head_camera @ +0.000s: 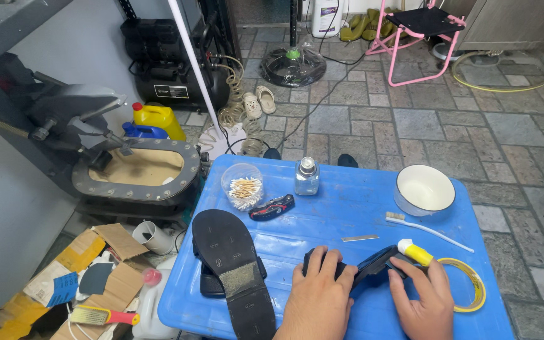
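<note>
two hands (320, 301), one bowl (424, 189), one toothbrush (428, 230)

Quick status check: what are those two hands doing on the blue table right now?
Left hand presses down black shoe piece. Right hand grips its other end, beside yellow glue tube. Black sandal sole lies left, apart.
</note>
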